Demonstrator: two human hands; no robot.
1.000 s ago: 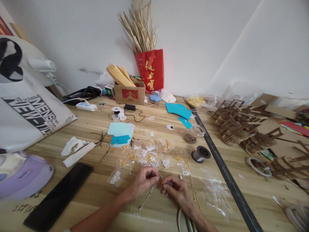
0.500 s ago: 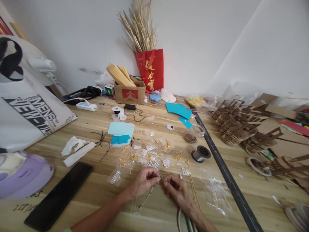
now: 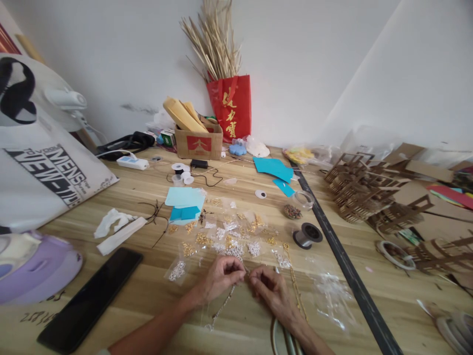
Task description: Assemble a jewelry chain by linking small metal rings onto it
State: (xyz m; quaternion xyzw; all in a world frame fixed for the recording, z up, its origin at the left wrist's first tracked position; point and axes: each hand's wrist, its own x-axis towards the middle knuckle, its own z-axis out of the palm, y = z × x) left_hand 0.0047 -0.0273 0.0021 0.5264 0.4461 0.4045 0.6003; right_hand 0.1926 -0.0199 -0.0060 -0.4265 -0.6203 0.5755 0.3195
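Observation:
My left hand [image 3: 220,277] and my right hand [image 3: 270,288] meet near the front of the wooden table [image 3: 148,197], fingers pinched together on a thin silver chain [image 3: 221,309]. The chain hangs from the pinch and trails toward me across the wood. Just beyond the hands lie several small clear bags of gold and silver findings [image 3: 229,236]. A gold chain [image 3: 295,288] lies along the right side of my right hand.
A black phone [image 3: 90,298] lies front left beside a purple object [image 3: 37,268]. A wire spool [image 3: 307,235], blue paper [image 3: 185,202], a cardboard box [image 3: 198,140] and a red bag [image 3: 229,106] stand farther back. Wooden lattice models [image 3: 369,197] crowd the right.
My right hand has shifted slightly closer to my left; otherwise both hands stay pinched on the chain in the same spot.

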